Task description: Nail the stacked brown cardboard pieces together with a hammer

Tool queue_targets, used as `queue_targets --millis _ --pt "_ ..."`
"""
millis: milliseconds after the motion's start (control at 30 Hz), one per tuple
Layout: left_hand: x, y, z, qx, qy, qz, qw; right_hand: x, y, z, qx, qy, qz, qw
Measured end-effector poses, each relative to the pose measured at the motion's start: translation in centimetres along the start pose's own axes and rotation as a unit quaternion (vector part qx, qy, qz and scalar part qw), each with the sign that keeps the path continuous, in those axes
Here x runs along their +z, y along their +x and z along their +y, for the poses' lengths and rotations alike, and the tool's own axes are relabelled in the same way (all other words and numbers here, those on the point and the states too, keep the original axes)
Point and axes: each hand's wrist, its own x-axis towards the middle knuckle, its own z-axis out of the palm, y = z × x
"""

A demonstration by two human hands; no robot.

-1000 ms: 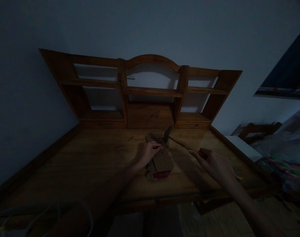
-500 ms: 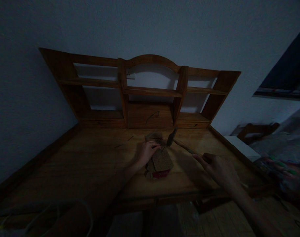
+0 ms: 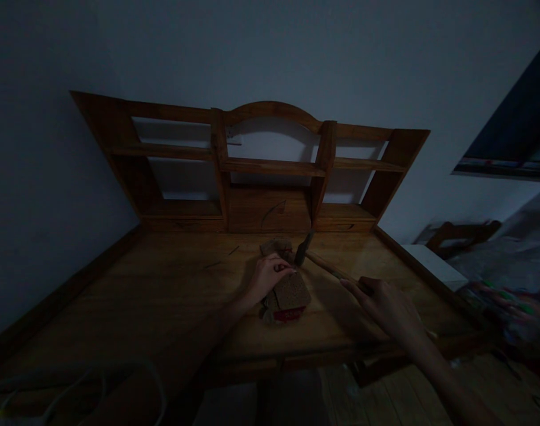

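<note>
My right hand is wrapped round the wooden handle of a hammer. The hammer's dark head is close to the fingertips of my left hand; whether they touch I cannot tell. Those fingers are pinched together over a brown, rough-topped block with a red front side, which lies on the wooden desk. What the pinch holds is too small and dark to make out. Torn brown cardboard-like pieces show at the block's far end.
Two thin dark sticks lie on the desk left of the block. A wooden shelf unit rises at the desk's back against the wall. To the right are a wooden chair and a pale cabinet. Pale cables hang at lower left.
The hammer and my right hand have shifted slightly left, bringing the head nearer my left fingertips. My left fingertips have moved a little right and down over the block.
</note>
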Motion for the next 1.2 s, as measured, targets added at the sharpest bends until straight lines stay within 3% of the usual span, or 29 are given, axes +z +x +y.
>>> queue_targets --millis 200,767,967,1200 --pt "0.8 0.0 -0.1 -0.042 0.018 -0.055 0.997 -0.1 -0.3 -0.2 0.005 0.024 -0.01 1.0" --pt "0.9 -0.2 -1.6 -0.026 0.007 -0.046 0.999 -0.5 -0.4 -0.6 -0.006 0.019 0.011 1.0" --pt "0.5 -0.1 -1.2 -0.014 -0.006 -0.024 1.0 -0.8 -0.7 -0.6 -0.007 0.021 0.009 1.0" --pt "0.4 -0.1 -0.9 -0.034 -0.009 -0.044 0.998 -1.0 -0.7 0.0 0.0 0.02 0.025 0.999"
